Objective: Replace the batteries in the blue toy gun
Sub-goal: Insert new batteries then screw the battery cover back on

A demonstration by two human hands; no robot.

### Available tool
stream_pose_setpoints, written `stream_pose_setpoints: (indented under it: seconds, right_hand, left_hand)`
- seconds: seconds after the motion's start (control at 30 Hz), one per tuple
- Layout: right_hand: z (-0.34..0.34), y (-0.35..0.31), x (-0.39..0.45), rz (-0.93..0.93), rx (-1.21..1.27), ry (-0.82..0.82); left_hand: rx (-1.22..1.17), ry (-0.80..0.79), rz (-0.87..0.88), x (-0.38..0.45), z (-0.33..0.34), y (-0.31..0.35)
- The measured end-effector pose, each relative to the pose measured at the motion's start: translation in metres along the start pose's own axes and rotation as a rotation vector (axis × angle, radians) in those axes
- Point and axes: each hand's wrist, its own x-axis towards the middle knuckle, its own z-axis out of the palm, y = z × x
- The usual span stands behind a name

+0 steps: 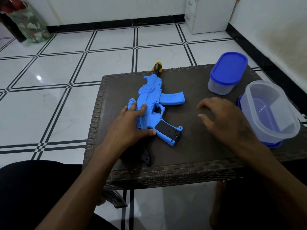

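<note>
Head camera: the blue toy gun (150, 103) lies flat on the dark woven table (191, 156), muzzle pointing away. The left hand (131, 127) presses on its rear body with straight fingers. The right hand (222, 120) hovers just right of it, fingers loosely spread, seemingly holding nothing. A lidded tub (226, 73) and an open tub (267, 113) stand at the right.

The middle of the dark woven table (191, 166) lies bare between the blue toy gun (154, 103) and the right hand (226, 120), wide enough for a hand to pass. On the right, a lidded tub (227, 73) and an open clear container (269, 113) crowd that edge. The left hand (131, 125) rests flat across the gun's body, covering its near side.
</note>
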Motion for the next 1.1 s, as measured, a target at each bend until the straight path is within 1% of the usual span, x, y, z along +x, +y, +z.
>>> stream_pose_setpoints:
  seconds: [0.1, 0.17, 0.23, 0.3, 0.47, 0.6, 0.67, 0.77, 0.87, 0.97, 1.1]
  right_hand:
    - [0.001, 0.006, -0.001, 0.255, -0.137, -0.121]
    - [0.003, 0.006, -0.003, 0.359, -0.168, -0.192]
    - [0.003, 0.007, -0.003, 0.417, -0.176, -0.203]
    - [0.0, 0.01, -0.001, 0.43, -0.171, -0.174]
    - [0.003, 0.012, 0.001, 0.377, -0.142, -0.098]
    - [0.004, 0.012, 0.009, 0.349, -0.118, -0.094]
    - [0.006, 0.014, 0.01, 0.27, -0.008, -0.038]
    - [0.008, 0.013, 0.008, 0.047, 0.176, 0.1]
    - [0.009, 0.008, 0.005, -0.09, 0.246, 0.176]
    - [0.004, 0.002, 0.004, -0.141, 0.396, 0.273]
    - [-0.009, -0.012, -0.001, -0.081, 0.716, 0.329]
  left_hand:
    - [0.001, 0.016, 0.002, -0.001, 0.0, 0.002]
    - [0.005, 0.021, -0.011, -0.002, 0.0, 0.003]
    - [0.002, 0.025, -0.013, -0.001, 0.001, 0.004]
    - [-0.007, 0.023, -0.012, 0.0, 0.001, 0.005]
    - [-0.023, 0.024, -0.002, -0.001, 0.002, 0.004]
    - [0.011, -0.003, -0.004, 0.001, -0.001, 0.004]
    - [0.022, -0.017, 0.001, 0.004, -0.001, 0.004]
    - [0.007, -0.012, -0.013, 0.008, -0.002, 0.006]
    - [-0.013, -0.015, -0.015, 0.016, -0.002, 0.011]
    - [-0.036, -0.055, -0.023, 0.025, -0.005, 0.013]
    - [-0.116, -0.098, -0.07, 0.03, -0.012, 0.022]
